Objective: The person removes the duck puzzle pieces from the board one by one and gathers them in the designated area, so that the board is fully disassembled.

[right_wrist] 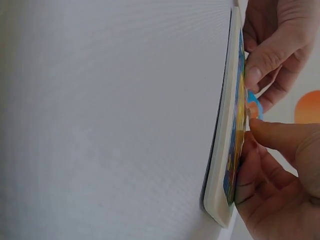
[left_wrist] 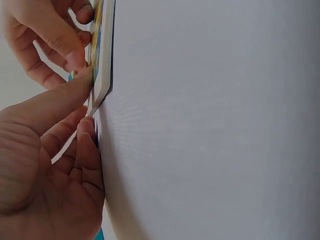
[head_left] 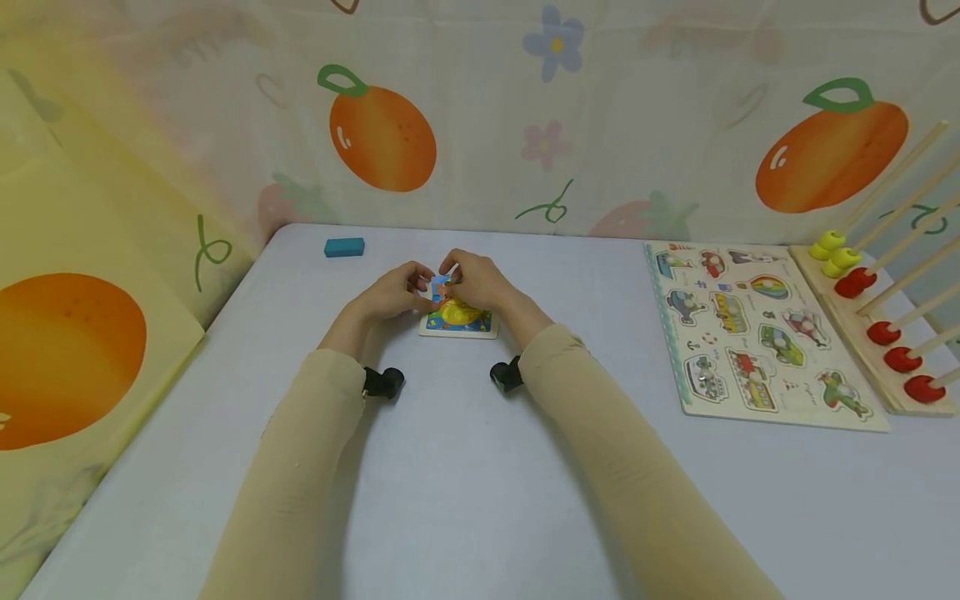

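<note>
A small puzzle board (head_left: 458,335) with a pale rim and a yellow bird-like picture on blue lies flat at the far middle of the table. My left hand (head_left: 392,293) holds its left edge, with the thumb (left_wrist: 82,82) on the top face and curled fingers at the side. Over the board, my right hand (head_left: 480,282) pinches a blue and orange puzzle piece (right_wrist: 255,106), which stands tilted up from the picture. The right fingers cover part of this piece and of the board.
A teal block (head_left: 344,247) lies near the back left edge of the table. On the right are a vehicle picture board (head_left: 720,333) and a wooden bead rack (head_left: 847,325) with upright rods. A patterned cloth (head_left: 480,150) hangs behind the table.
</note>
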